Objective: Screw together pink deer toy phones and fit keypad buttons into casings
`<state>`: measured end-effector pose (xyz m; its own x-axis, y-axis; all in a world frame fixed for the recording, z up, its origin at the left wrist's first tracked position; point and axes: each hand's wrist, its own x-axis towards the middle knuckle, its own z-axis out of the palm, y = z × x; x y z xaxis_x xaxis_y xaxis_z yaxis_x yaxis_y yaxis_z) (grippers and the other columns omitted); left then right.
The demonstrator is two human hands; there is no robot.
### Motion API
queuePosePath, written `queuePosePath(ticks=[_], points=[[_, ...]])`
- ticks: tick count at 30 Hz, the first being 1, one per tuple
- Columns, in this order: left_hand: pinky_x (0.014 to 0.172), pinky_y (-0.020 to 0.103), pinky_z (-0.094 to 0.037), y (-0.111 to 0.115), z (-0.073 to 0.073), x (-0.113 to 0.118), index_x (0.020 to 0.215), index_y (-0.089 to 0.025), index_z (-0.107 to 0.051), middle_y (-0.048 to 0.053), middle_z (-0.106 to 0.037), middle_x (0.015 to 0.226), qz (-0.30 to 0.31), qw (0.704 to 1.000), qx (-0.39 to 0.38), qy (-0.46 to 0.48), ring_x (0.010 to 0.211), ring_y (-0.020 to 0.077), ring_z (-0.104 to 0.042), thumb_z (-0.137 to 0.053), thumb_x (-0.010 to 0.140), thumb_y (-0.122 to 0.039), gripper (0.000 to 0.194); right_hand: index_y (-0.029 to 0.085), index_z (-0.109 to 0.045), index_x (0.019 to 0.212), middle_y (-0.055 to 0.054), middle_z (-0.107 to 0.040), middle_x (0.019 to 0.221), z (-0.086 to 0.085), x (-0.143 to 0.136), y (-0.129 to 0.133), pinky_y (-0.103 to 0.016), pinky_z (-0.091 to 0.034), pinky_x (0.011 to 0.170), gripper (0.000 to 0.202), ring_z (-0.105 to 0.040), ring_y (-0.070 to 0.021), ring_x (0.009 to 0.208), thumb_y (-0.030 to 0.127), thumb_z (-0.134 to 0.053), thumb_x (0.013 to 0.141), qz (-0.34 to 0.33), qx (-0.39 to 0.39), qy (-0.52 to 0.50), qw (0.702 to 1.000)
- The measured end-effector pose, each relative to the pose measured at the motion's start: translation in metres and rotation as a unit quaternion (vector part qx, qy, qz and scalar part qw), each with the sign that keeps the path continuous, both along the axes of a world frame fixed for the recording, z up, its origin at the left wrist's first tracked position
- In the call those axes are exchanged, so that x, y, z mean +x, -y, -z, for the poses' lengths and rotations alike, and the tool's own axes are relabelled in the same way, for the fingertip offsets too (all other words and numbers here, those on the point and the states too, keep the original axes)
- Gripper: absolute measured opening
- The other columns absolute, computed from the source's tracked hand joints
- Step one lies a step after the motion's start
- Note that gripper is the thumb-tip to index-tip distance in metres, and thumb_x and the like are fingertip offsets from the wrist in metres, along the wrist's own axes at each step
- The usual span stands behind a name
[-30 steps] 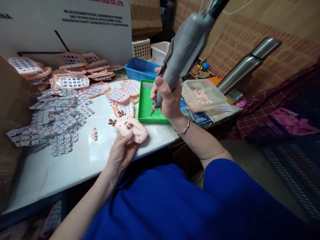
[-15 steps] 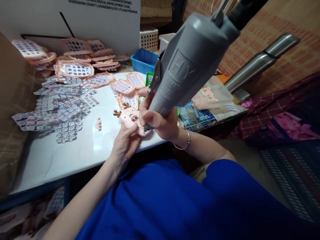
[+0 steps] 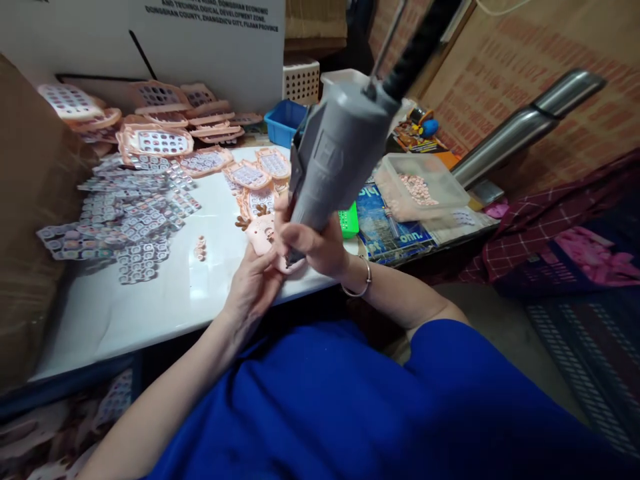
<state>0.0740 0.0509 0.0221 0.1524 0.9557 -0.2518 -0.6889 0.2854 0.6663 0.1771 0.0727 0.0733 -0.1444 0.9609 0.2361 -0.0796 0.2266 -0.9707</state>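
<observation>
My left hand (image 3: 255, 280) is closed on a pale pink plastic toy casing (image 3: 260, 241) with brown antlers, held over the front edge of the white table. My right hand (image 3: 320, 247) is wrapped round the lower end of a grey electric screwdriver (image 3: 345, 147). The screwdriver leans to the upper right, and its dark tip points down at the casing's lower part. Whether the tip touches a screw cannot be made out. Left of the hands, a few small pinkish pieces (image 3: 201, 249) lie on the table.
Button sheets (image 3: 135, 220) are heaped at the left, with stacked pink frames (image 3: 155, 141) behind them. A blue bin (image 3: 281, 127) and a green basket (image 3: 349, 221) stand near the tool. At the right are a clear tub (image 3: 425, 190) of small pieces and a metal tube (image 3: 515, 133).
The screwdriver's upper end has swung left and become more upright, uncovering more of the clear tub and green basket. Both hands keep their hold, and the view has shifted slightly.
</observation>
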Motion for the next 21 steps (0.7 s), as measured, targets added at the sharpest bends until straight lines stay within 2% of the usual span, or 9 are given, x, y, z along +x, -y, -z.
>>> queuePosePath(ticks=[3,5,7,8,10,13,15,18,21], points=[[0.093,0.035,-0.053,0.003,-0.001,-0.001,0.109,-0.026,-0.064,0.002,-0.070,0.114,-0.010,1.000,-0.009,-0.002,0.112,0.0210,-0.062,-0.075,0.066,-0.010,0.047,0.023,-0.057,0.086,0.006,-0.050,0.057,-0.009,0.008,-0.015,-0.028,-0.052,0.053,0.040,-0.050,-0.0107,0.049,0.061,-0.064,0.074,-0.021,0.076,-0.063,0.995],[0.088,0.031,-0.054,0.004,-0.001,-0.002,0.105,-0.025,-0.064,0.002,-0.070,0.112,-0.048,0.999,-0.016,-0.006,0.107,0.0195,-0.064,-0.076,0.064,-0.009,0.046,0.025,-0.056,0.104,0.002,-0.059,0.074,-0.019,0.020,-0.021,-0.031,-0.056,0.067,0.044,-0.062,-0.0147,0.066,0.062,-0.059,0.079,0.078,0.177,-0.042,0.980],[0.083,0.026,-0.054,0.005,-0.002,-0.006,0.101,-0.025,-0.065,0.001,-0.071,0.108,-0.102,0.995,-0.015,-0.017,0.102,0.0177,-0.065,-0.078,0.062,-0.011,0.044,0.030,-0.049,0.124,-0.004,-0.061,0.108,-0.024,0.032,-0.020,-0.039,-0.050,0.099,0.050,-0.062,-0.0211,0.111,0.060,-0.054,0.084,0.224,0.319,0.034,0.920],[0.082,0.025,-0.054,0.006,-0.004,-0.008,0.100,-0.025,-0.064,0.000,-0.071,0.106,-0.123,0.992,-0.008,-0.024,0.100,0.0170,-0.065,-0.080,0.062,-0.012,0.043,0.034,-0.044,0.132,-0.004,-0.053,0.128,-0.024,0.036,-0.016,-0.043,-0.039,0.112,0.054,-0.046,-0.0235,0.134,0.059,-0.053,0.086,0.294,0.400,0.071,0.865],[0.082,0.023,-0.053,0.009,-0.011,-0.013,0.102,-0.027,-0.064,0.000,-0.070,0.109,-0.142,0.989,0.014,-0.035,0.104,0.0167,-0.065,-0.081,0.063,-0.016,0.044,0.044,-0.036,0.140,0.000,-0.042,0.143,-0.013,0.038,-0.005,-0.050,-0.022,0.121,0.061,-0.029,-0.0260,0.145,0.050,-0.061,0.085,0.288,0.514,0.194,0.784],[0.087,0.025,-0.052,0.017,-0.023,-0.019,0.112,-0.030,-0.062,0.001,-0.066,0.121,-0.107,0.992,0.050,-0.039,0.117,0.0192,-0.060,-0.078,0.070,-0.024,0.045,0.031,-0.032,0.147,-0.011,-0.048,0.141,0.017,0.024,0.011,-0.054,-0.033,0.117,0.074,-0.037,-0.0300,0.141,0.065,-0.051,0.085,0.085,0.441,0.320,0.834],[0.088,0.025,-0.052,0.023,-0.027,-0.024,0.117,-0.030,-0.060,0.002,-0.063,0.128,-0.071,0.995,0.055,-0.044,0.123,0.0205,-0.055,-0.075,0.075,-0.028,0.044,0.023,-0.037,0.145,-0.015,-0.049,0.141,0.037,0.011,0.017,-0.051,-0.039,0.114,0.065,-0.043,-0.0280,0.137,0.057,-0.047,0.091,-0.001,0.352,0.355,0.866],[0.086,0.023,-0.052,0.029,-0.025,-0.032,0.118,-0.032,-0.059,0.002,-0.059,0.133,-0.077,0.994,0.054,-0.061,0.126,0.0204,-0.053,-0.075,0.077,-0.030,0.044,0.018,-0.045,0.140,-0.016,-0.051,0.141,0.051,0.000,0.018,-0.045,-0.041,0.113,0.051,-0.047,-0.0243,0.135,0.045,-0.044,0.096,-0.037,0.274,0.294,0.915],[0.083,0.025,-0.054,0.028,-0.014,-0.044,0.110,-0.030,-0.060,0.002,-0.062,0.123,-0.131,0.987,0.050,-0.073,0.114,0.0192,-0.060,-0.078,0.074,-0.036,0.041,0.021,-0.051,0.135,-0.012,-0.063,0.129,0.048,-0.002,0.018,-0.038,-0.049,0.104,0.046,-0.060,-0.0209,0.121,0.046,-0.044,0.097,-0.062,0.212,0.218,0.951]])
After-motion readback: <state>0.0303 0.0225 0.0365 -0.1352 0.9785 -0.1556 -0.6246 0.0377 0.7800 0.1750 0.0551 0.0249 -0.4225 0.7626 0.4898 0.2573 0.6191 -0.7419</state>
